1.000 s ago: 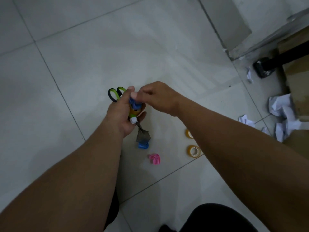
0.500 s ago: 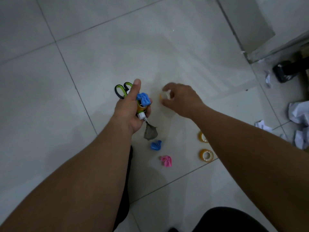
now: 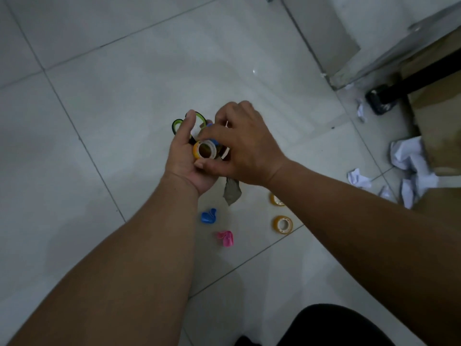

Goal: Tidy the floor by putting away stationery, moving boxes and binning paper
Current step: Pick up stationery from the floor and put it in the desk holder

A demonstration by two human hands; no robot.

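Single head-worn wide-angle view, aimed forward and steeply down at the floor.

The camera sits above the person's own forearms, which run in from the near edge. The left hand (image 3: pixel 184 158) and right hand (image 3: pixel 247 146), gripping scissors (image 3: pixel 201 117) and a tape roll (image 3: pixel 196 151), sit close beneath it at mid-frame. The tiled floor (image 3: pixel 112 83) fills the far and left parts. Crumpled paper (image 3: pixel 409 158) and a cardboard box (image 3: pixel 441 126) lie at the right edge, and a dark knee (image 3: pixel 336 325) at the near edge.

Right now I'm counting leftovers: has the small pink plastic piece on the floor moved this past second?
No. The small pink plastic piece stays beside the small blue plastic piece, just above the grout line.
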